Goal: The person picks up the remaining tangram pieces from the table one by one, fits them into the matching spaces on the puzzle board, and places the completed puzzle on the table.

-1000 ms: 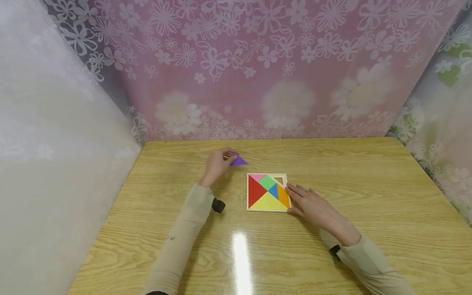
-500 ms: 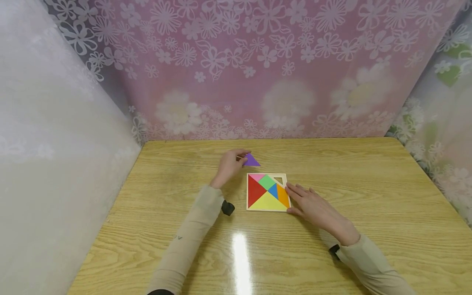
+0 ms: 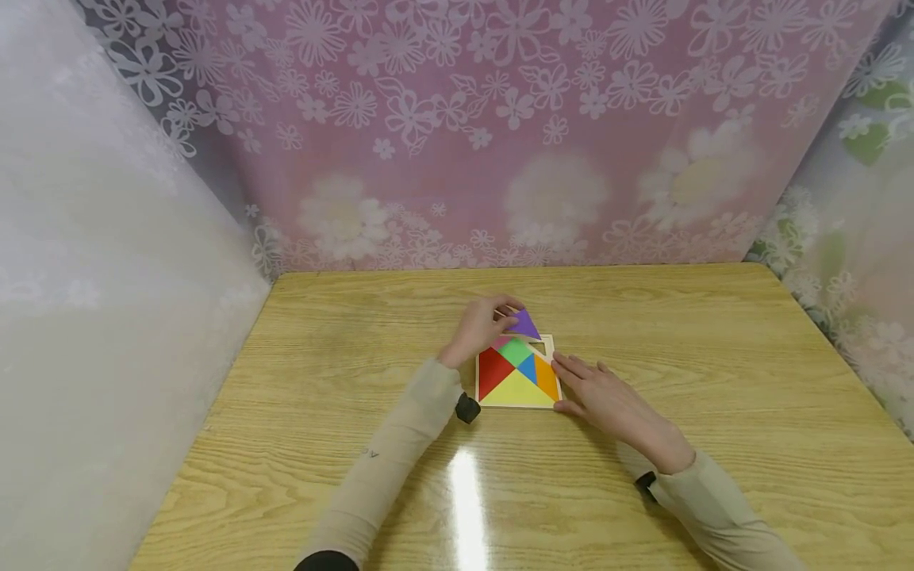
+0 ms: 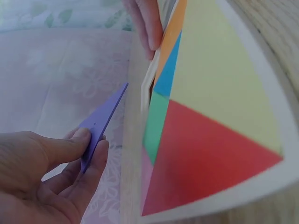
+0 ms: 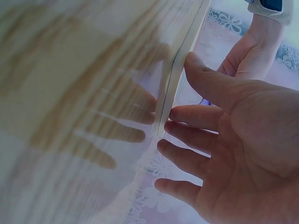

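My left hand (image 3: 480, 329) pinches a purple tangram triangle (image 3: 526, 323) between thumb and fingers, close above the far edge of the wooden tangram tray (image 3: 514, 408). In the left wrist view the purple triangle (image 4: 100, 123) is tilted and apart from the tray. Red (image 3: 493, 373), yellow, orange, blue, green and pink pieces lie flat in the tray; the left hand partly covers the pink one. A triangular gap (image 3: 539, 347) shows at the tray's far right corner. My right hand (image 3: 607, 400), fingers extended, touches the tray's right edge with thumb and fingertips.
The tray lies on a wood-grain table (image 3: 343, 381). A pink floral cloth (image 3: 457, 182) hangs behind the table's far edge, with pale cloth at the left and right sides. A light reflection (image 3: 467, 500) shines on the near tabletop.
My left hand has carried the purple triangle to the right, from left of the tray to over its far edge. My right hand has stayed at the tray's right side.
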`<state>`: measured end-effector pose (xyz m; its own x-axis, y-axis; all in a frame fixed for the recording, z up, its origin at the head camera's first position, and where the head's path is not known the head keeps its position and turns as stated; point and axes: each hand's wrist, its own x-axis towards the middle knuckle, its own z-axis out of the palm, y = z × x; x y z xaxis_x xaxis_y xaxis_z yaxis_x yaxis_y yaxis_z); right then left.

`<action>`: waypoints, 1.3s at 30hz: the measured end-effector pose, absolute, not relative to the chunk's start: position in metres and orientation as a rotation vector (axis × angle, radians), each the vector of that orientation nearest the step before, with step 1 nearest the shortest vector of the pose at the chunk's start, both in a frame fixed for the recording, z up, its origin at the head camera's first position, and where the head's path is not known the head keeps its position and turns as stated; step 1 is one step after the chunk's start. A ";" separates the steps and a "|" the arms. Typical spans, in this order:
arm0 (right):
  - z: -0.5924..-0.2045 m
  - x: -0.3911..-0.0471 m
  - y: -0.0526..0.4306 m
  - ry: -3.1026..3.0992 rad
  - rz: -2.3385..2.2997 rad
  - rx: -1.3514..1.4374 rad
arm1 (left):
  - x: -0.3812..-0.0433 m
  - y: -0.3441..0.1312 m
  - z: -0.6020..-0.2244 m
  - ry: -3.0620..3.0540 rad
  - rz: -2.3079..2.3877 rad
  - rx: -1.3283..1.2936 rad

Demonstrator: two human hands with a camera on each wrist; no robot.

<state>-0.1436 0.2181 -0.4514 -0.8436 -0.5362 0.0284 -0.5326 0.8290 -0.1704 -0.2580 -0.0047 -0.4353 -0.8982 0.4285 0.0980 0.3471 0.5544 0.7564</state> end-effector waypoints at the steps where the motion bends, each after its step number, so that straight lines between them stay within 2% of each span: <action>1: -0.451 -0.143 0.218 2.986 -0.268 -0.873 | -0.258 -0.002 -0.436 2.682 1.261 0.678; 13: -0.449 -0.142 0.217 2.983 -0.283 -0.876 | -0.258 0.015 -0.450 2.661 1.171 0.715; 39: -0.450 -0.140 0.216 3.002 -0.327 -0.941 | -0.250 0.027 -0.456 2.757 0.922 0.817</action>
<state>-0.1398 0.2160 -0.4496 -0.8229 -0.5623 0.0814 -0.5667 0.8018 -0.1897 -0.2496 0.0273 -0.4559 -0.8468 0.5292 0.0536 0.4549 0.6683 0.5886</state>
